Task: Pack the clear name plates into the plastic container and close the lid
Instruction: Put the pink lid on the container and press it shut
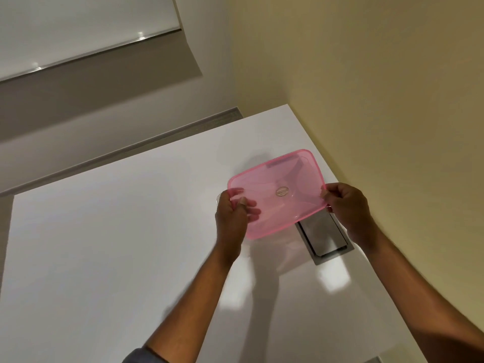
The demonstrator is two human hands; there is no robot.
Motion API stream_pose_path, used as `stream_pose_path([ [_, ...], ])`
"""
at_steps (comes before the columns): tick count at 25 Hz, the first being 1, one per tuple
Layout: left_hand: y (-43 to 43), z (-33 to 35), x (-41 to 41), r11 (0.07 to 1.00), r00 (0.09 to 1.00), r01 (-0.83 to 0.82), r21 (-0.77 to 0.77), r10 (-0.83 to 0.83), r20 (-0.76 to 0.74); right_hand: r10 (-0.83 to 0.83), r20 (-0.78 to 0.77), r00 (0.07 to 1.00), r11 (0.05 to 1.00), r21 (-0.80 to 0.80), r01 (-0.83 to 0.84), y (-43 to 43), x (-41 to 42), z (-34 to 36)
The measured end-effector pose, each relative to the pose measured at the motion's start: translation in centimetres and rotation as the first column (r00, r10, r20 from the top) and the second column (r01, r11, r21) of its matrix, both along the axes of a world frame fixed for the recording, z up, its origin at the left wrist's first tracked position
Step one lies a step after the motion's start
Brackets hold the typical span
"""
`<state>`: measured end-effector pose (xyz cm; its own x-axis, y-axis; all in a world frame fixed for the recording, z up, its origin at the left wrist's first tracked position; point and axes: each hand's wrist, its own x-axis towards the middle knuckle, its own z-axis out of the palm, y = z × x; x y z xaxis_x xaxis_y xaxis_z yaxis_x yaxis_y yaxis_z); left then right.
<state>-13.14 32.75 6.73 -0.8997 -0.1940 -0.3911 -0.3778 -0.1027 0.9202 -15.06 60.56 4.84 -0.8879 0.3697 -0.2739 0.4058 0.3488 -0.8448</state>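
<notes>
A translucent pink lid (277,191) is held flat above the white table (117,231), near its right edge. My left hand (231,214) grips the lid's left edge, fingers showing through the pink plastic. My right hand (345,205) pinches the lid's right edge. A clear container rim (218,199) peeks out just left of my left hand, under the lid; the rest of the container is hidden by the lid. I cannot make out any clear name plates.
A metal cable hatch (324,238) is set into the table under the lid's near right corner. A beige wall (392,100) runs along the table's right edge. A whiteboard (78,30) hangs on the far wall.
</notes>
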Motion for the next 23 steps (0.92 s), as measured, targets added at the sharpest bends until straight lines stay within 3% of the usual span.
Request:
stream_pose_path([
  [5,-2.3,-1.5,-1.3,0.973,0.979,-0.18,-0.147,0.191,0.068,-0.002,0.034,0.999,0.999,-0.041,0.003,-2.2,-0.9,-1.4],
  [9,-3.6,-3.0,-2.1,0.932,0.983,-0.149,-0.331,0.178,0.056,-0.026,0.086,0.996,1.0,-0.014,0.027,-3.9,-1.1,-2.4],
  [23,-5.9,-7.4,-1.6,0.896,0.966,-0.069,-0.438,0.17,0.195,0.016,0.097,0.995,0.995,0.101,-0.026,-6.5,-0.4,-5.2],
])
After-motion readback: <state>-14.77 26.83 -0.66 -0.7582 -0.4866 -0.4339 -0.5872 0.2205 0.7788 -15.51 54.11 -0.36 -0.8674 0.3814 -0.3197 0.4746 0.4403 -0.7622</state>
